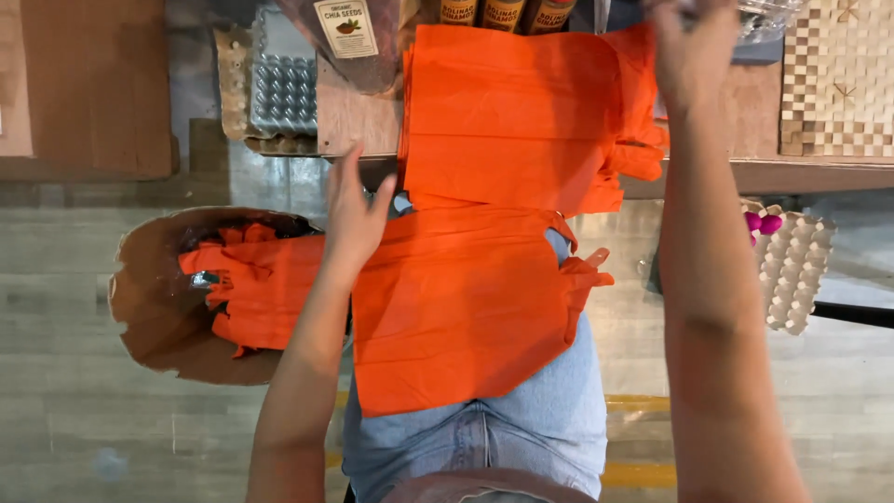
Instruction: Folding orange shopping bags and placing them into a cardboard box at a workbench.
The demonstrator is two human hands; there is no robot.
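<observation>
A large sheet of orange crepe paper (494,186) hangs from the wooden table edge down over my lap in blue jeans. My left hand (352,216) is open, fingers spread, touching the paper's left edge near the table front. My right hand (691,42) reaches up over the table top beside the paper's upper right corner, near a clear plastic thing (768,17); its fingers are cut off by the frame. More crumpled orange paper (251,289) lies in an open cardboard box (154,307) on the floor at my left.
On the table stand a grey egg tray (284,88), a pouch with a label (349,37) and several brown jars (503,11). A woven wooden mat (838,79) lies at the right. Another egg tray (792,265) with a magenta piece sits below the table edge.
</observation>
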